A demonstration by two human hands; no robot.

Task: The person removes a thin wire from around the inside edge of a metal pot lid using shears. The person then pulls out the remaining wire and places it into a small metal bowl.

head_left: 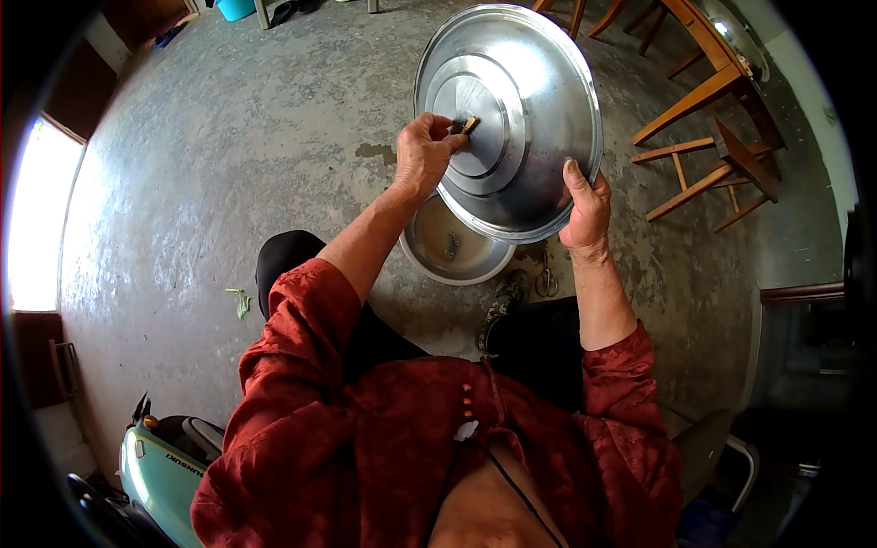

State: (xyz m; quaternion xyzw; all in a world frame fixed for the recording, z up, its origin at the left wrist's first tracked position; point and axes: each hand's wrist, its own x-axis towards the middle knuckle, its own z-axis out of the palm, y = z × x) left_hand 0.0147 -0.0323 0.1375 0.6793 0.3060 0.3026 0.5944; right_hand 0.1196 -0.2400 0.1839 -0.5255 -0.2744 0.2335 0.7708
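Observation:
A large round metal lid [544, 100] is held up tilted in front of me, with stepped rings around its middle. My right hand [586, 208] grips its lower right rim, the thumb lying on the face. At the lid's centre my left hand [425, 155] pinches a small dark and brass-coloured piece [470, 125]; whether this is the lid's knob or a loose bit I cannot tell. Beneath the lid, a metal basin [457, 278] stands on the floor, partly covered from view. In it lies a small dark grey clump [451, 245], apparently in cloudy water.
Scissors [546, 281] lie on the concrete floor [228, 173] beside my right shoe [504, 306]. A green leaf scrap [241, 303] is to the left. A wooden stool [722, 169] and table [708, 87] stand at right. A light green scooter [160, 479] is at lower left.

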